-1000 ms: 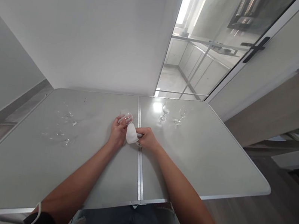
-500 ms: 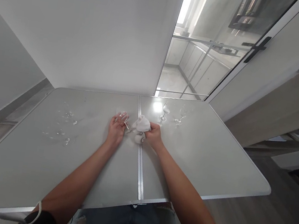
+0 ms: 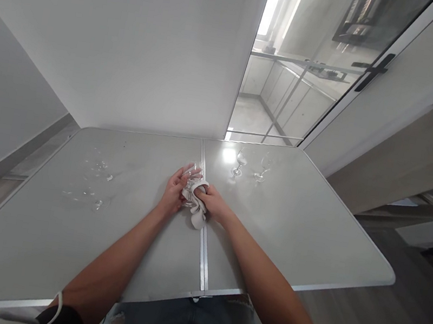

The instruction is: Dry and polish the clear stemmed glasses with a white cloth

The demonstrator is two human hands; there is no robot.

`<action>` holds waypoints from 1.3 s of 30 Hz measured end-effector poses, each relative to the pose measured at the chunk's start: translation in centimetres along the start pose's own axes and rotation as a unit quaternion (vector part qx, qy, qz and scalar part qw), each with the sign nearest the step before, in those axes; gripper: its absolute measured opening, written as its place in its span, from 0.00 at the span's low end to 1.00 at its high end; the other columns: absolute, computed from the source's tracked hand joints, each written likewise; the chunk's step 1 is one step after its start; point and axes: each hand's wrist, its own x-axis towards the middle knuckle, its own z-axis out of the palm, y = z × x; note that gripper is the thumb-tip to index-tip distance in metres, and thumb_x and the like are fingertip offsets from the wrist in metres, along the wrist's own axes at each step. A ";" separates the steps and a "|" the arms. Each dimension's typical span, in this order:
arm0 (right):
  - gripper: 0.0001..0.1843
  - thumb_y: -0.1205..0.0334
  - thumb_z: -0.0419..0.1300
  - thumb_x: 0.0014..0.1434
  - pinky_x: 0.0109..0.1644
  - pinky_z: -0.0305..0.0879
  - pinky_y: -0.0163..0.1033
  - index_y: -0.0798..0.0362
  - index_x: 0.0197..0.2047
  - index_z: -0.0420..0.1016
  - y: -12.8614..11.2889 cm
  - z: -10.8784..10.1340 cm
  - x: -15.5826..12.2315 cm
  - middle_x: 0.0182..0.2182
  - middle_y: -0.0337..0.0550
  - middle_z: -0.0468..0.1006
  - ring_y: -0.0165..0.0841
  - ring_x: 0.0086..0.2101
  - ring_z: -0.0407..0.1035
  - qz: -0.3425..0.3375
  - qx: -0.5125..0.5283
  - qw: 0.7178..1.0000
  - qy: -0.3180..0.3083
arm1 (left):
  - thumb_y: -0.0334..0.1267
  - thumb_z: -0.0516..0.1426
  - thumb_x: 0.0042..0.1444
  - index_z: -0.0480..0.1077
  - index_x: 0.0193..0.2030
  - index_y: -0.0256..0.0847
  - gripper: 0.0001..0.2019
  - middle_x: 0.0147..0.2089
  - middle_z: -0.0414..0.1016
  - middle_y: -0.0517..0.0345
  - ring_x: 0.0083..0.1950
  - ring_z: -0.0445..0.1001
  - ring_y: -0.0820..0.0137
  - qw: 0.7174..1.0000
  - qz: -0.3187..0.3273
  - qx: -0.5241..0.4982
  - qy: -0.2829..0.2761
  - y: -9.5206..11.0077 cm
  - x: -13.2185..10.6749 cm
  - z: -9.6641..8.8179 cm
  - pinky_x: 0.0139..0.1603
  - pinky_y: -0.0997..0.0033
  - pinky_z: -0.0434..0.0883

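Observation:
Near the seam in the middle of the table, my left hand [image 3: 175, 189] is closed around the bowl of a clear stemmed wine glass [image 3: 192, 171]. The glass is nearly upright, its foot toward me. A white cloth [image 3: 198, 215] is bunched in my right hand [image 3: 211, 200], which presses it against the glass's stem. The cloth's lower end hangs free and covers part of the stem and foot. Fingers of my right hand are partly hidden in its folds.
Two stemmed glasses, one [image 3: 239, 164] nearer the seam and another [image 3: 263, 168], stand at the back right. Several clear glasses [image 3: 100, 168] are at the left of the pale table [image 3: 134, 264]. A wall [image 3: 153, 64] and a glazed door [image 3: 292, 97] rise behind it.
The wine glass has swung from tilted to nearly upright and shifted right. My right hand has brought the cloth from beside the glass's foot onto its stem, and the cloth now hangs lower.

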 end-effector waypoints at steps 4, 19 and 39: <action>0.20 0.45 0.65 0.55 0.39 0.67 0.36 0.54 0.39 0.74 0.2 -0.1 0.4 0.31 0.39 0.76 0.32 0.32 0.68 -0.026 0.026 0.997 0.070 | 0.52 0.66 0.55 0.70 0.62 0.41 0.30 0.64 0.72 0.38 0.57 0.77 0.53 1.000 -0.008 -0.014 -0.021 -0.1 -0.1 0.2 0.55 0.57 0.74; 0.06 0.63 0.64 0.48 0.46 0.67 0.38 0.51 0.32 0.73 -2.6 -1.2 -0.7 0.48 0.43 0.74 0.36 0.44 0.70 -0.214 -0.098 0.952 0.196 | 0.54 0.62 0.59 0.69 0.64 0.47 0.28 0.69 0.68 0.46 0.71 0.64 0.57 0.997 -0.024 -0.074 0.011 0.1 0.1 -1.0 0.60 0.59 0.70; 0.06 0.61 0.64 0.58 0.36 0.60 0.33 0.51 0.30 0.79 -1.8 -1.2 -0.7 0.28 0.38 0.78 0.29 0.28 0.69 -0.153 -0.464 0.872 0.036 | 0.40 0.74 0.45 0.71 0.59 0.51 0.33 0.67 0.70 0.48 0.52 0.75 0.68 0.997 0.069 -0.001 -0.032 -1.1 0.3 -0.9 0.53 0.68 0.72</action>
